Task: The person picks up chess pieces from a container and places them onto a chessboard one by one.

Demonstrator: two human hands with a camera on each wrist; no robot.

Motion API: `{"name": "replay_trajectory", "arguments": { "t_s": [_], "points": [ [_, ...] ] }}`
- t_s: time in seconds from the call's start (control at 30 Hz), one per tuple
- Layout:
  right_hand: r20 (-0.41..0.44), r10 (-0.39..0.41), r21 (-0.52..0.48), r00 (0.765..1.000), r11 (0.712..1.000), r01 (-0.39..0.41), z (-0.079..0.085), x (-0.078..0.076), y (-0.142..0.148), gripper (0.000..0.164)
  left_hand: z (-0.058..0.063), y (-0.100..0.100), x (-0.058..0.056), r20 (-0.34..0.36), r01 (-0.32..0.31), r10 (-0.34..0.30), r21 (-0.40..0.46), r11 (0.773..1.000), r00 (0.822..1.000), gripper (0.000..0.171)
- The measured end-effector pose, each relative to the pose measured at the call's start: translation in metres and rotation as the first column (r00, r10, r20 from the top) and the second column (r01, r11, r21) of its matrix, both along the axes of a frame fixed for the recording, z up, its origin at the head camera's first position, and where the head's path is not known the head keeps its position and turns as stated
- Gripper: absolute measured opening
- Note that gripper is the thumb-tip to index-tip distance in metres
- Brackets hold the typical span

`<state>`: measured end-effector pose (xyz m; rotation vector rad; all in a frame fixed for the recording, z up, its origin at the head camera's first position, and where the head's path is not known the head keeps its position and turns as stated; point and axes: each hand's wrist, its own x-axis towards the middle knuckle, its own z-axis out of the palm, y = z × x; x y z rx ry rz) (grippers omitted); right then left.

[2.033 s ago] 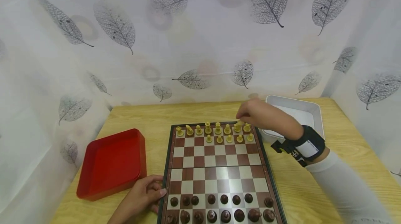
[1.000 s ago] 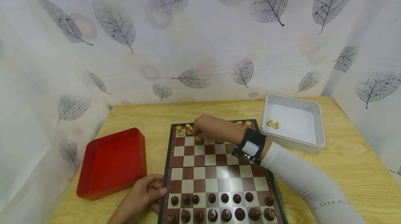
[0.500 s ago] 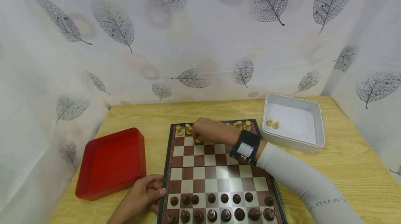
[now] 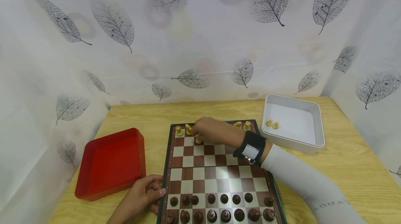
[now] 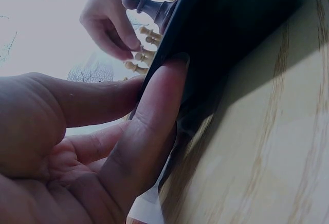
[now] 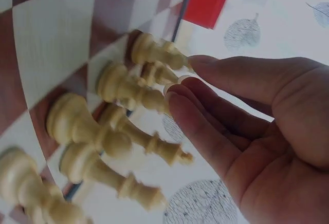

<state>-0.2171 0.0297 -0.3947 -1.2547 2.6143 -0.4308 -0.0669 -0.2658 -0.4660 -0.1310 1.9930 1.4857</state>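
A folding chessboard (image 4: pixel 216 160) lies on the table. At its left edge is my left hand (image 4: pixel 142 194); in the left wrist view the thumb and a finger grip the board's rim (image 5: pixel 167 34). My right hand (image 4: pixel 213 130) reaches over the far rows. Its thumb and fingertips pinch the head of a cream pawn (image 6: pixel 151 49), whose base stands on the board. Beside that pawn are several cream pieces, including another pawn (image 6: pixel 115 82). A cream rook (image 4: pixel 179 131) and knight (image 4: pixel 188 129) stand in the far left corner; the hand hides other pieces.
Two cream pawns (image 4: pixel 272 123) sit in the white box (image 4: pixel 316 123) at the back right. A red box (image 4: pixel 142 157) stands left of the board. Dark brown pieces (image 4: pixel 212 215) fill the near rows. Leaf-patterned cloth (image 4: pixel 200 43) hangs behind the table.
My right hand has moved left along the far rows from the board's right end, bringing the cream pawn to a square ahead of the other pawns' left end. My left hand stays put.
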Motion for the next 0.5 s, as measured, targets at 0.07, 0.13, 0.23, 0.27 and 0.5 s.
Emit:
{"name": "replay_trajectory", "arguments": {
  "t_s": [0.07,0.13,0.23,0.27,0.5],
  "points": [
    [-0.020,-0.009,-0.011,1.000,1.000,0.009,0.006,0.002,0.007,0.016,0.000,0.000,0.000,-0.007,0.003,-0.003,-0.002,1.000,1.000,0.068],
    [-0.040,-0.019,-0.023,0.999,1.000,0.018,0.012,0.003,0.016,0.019,0.000,0.001,-0.001,-0.010,0.002,-0.002,-0.005,1.000,1.000,0.067],
    [-0.048,-0.058,-0.049,0.997,0.997,0.056,0.022,0.006,0.031,0.019,-0.002,0.001,-0.001,-0.012,-0.001,0.000,-0.020,1.000,1.000,0.067],
    [-0.049,-0.069,-0.065,0.996,0.996,0.065,0.026,0.007,0.036,0.018,-0.002,0.001,0.000,-0.009,-0.004,0.004,-0.025,1.000,1.000,0.068],
    [-0.059,-0.204,-0.103,0.977,0.975,0.198,0.042,0.010,0.074,0.019,-0.004,-0.001,0.002,-0.011,-0.002,0.002,-0.029,1.000,1.000,0.069]
  ]
}}
